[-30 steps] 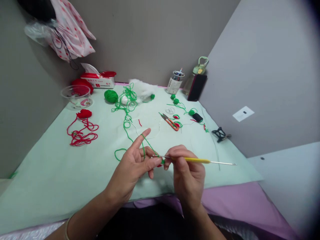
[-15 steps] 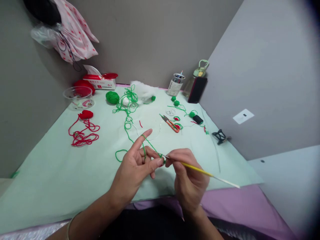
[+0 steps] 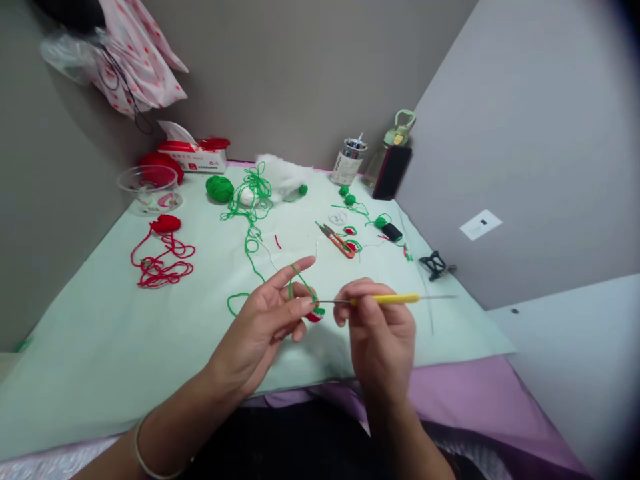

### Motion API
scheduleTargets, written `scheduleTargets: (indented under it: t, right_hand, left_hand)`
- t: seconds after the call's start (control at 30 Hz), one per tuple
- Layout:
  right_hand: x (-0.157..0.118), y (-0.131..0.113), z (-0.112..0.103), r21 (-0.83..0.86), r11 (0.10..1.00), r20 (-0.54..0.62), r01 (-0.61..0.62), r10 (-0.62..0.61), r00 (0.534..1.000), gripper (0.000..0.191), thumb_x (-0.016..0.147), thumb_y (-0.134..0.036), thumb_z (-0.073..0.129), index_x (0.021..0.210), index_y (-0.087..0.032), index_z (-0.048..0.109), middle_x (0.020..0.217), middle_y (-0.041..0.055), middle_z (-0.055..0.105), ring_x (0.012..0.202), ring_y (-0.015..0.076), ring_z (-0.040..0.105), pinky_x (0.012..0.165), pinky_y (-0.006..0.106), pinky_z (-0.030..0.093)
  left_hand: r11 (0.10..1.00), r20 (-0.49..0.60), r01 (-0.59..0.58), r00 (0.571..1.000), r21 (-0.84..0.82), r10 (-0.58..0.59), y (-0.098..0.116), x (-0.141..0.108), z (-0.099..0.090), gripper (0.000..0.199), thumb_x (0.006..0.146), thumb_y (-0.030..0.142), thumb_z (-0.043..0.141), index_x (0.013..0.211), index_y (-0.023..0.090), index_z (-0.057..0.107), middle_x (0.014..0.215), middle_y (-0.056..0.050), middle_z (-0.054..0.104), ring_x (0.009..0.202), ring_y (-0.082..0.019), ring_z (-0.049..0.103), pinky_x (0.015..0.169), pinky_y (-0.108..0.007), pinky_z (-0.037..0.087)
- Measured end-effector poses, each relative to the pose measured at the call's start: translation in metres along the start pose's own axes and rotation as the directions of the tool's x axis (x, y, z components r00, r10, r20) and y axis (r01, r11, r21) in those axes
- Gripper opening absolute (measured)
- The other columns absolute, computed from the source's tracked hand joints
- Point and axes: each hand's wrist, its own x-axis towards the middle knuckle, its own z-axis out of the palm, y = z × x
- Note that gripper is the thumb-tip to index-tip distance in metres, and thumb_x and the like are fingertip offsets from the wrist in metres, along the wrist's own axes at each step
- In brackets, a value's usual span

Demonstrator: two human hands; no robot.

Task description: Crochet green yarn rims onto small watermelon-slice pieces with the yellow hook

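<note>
My left hand [image 3: 270,317] pinches a small red, white and green crochet piece [image 3: 315,315] between thumb and fingers. Green yarn [image 3: 303,275] loops over its raised index finger and runs down to that piece. In my right hand [image 3: 383,327] is a crochet hook [image 3: 393,299] with a yellow handle, held nearly level. Its metal tip meets the piece at my left fingertips; whether it sits inside a stitch I cannot tell. From the left hand the green strand trails back to a loose green tangle [image 3: 257,190] on the table.
Thread snips [image 3: 337,241] lie mid-table beside small red-and-green crochet pieces [image 3: 353,246]. A green yarn ball [image 3: 220,189], white stuffing [image 3: 283,175] and red yarn [image 3: 167,260] are farther back and left. A phone [image 3: 393,173] leans by a bottle [image 3: 400,130] and a pen can [image 3: 349,162].
The crochet hook has swung from slanting down rightward to nearly level. The red part of the crochet piece now shows below my left fingertips. The whole view has shifted slightly.
</note>
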Motion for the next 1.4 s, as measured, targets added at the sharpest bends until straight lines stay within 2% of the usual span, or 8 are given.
scheduleTargets:
  t: [0.13,0.3,0.4,0.5,0.6,0.73,1.23,1.4]
  right_hand:
    - [0.001,0.002,0.004,-0.090,0.996,0.056,-0.006,0.011,0.998,0.017,0.101,-0.021,0.065,0.103,-0.027,0.080,0.095,0.0025,0.076,0.076,0.0133,0.067,0.069,0.028,0.056]
    - [-0.004,0.002,0.004,-0.262,0.960,0.070,0.101,-0.086,0.994,0.021,0.102,-0.016,0.060,0.106,-0.026,0.079,0.093,0.0035,0.075,0.074,0.0151,0.068,0.065,0.030,0.058]
    - [-0.011,0.005,0.004,-0.532,0.770,0.191,0.354,-0.298,0.935,0.032,0.096,-0.011,0.066,0.117,-0.031,0.078,0.104,0.0067,0.074,0.090,0.0207,0.072,0.073,0.035,0.062]
    - [-0.014,0.008,0.003,-0.623,0.616,0.261,0.482,-0.416,0.871,0.046,0.094,-0.007,0.068,0.128,-0.036,0.074,0.113,0.0075,0.073,0.096,0.0220,0.072,0.077,0.037,0.064]
    - [-0.010,0.005,0.002,-0.506,0.775,0.188,0.377,-0.328,0.926,0.043,0.097,-0.005,0.062,0.126,-0.034,0.074,0.105,0.0055,0.073,0.093,0.0192,0.072,0.075,0.034,0.062]
    - [-0.003,0.000,0.001,-0.370,0.899,0.130,0.237,-0.202,0.971,0.028,0.100,-0.012,0.062,0.114,-0.030,0.078,0.099,0.0041,0.073,0.090,0.0193,0.071,0.075,0.035,0.060]
    - [-0.003,0.001,-0.002,-0.206,0.977,-0.139,0.044,-0.074,0.988,0.016,0.103,-0.030,0.061,0.097,-0.023,0.075,0.091,0.0030,0.066,0.070,0.0147,0.069,0.063,0.033,0.058]
    - [-0.002,0.002,-0.005,-0.311,0.944,-0.099,0.109,-0.147,0.984,0.015,0.103,-0.024,0.060,0.101,-0.025,0.076,0.092,0.0025,0.068,0.072,0.0152,0.069,0.065,0.033,0.058]
  left_hand:
    - [0.989,-0.007,-0.086,0.996,0.120,0.088,-0.004,-0.004,0.004,0.070,0.077,0.019,0.090,0.142,0.021,0.064,0.083,0.001,0.064,0.078,-0.013,0.062,0.056,-0.018,0.049]
    - [0.981,-0.022,-0.110,0.993,0.158,0.115,-0.008,-0.002,0.001,0.067,0.080,0.022,0.089,0.142,0.019,0.064,0.088,-0.001,0.070,0.074,-0.012,0.059,0.059,-0.020,0.049]
    - [0.980,-0.060,-0.161,0.984,0.116,0.169,-0.011,0.000,0.002,0.066,0.079,0.017,0.089,0.140,0.020,0.066,0.077,0.003,0.067,0.066,-0.009,0.055,0.061,-0.019,0.047]
    - [0.999,-0.026,-0.052,0.998,-0.001,0.052,-0.012,0.000,0.004,0.065,0.079,0.017,0.089,0.140,0.017,0.067,0.070,0.006,0.061,0.054,-0.005,0.045,0.057,-0.018,0.045]
    - [0.995,0.029,0.080,0.997,-0.057,-0.078,-0.012,-0.001,0.005,0.060,0.080,0.021,0.089,0.136,0.016,0.069,0.067,0.008,0.057,0.046,-0.001,0.029,0.053,-0.018,0.042]
    - [1.000,-0.004,0.008,1.000,-0.005,-0.008,-0.014,-0.001,0.002,0.049,0.080,0.023,0.090,0.126,0.018,0.076,0.072,0.006,0.060,0.047,-0.001,0.031,0.053,-0.018,0.042]
    - [0.999,-0.026,0.004,1.000,0.034,-0.003,-0.018,0.004,-0.002,0.020,0.082,0.022,0.087,0.102,0.017,0.084,0.083,0.000,0.065,0.056,-0.002,0.040,0.051,-0.014,0.040]
    - [0.999,-0.005,0.025,1.000,0.043,-0.024,-0.020,0.005,-0.002,0.025,0.084,0.022,0.085,0.109,0.019,0.084,0.084,0.001,0.066,0.050,0.000,0.031,0.052,-0.014,0.041]
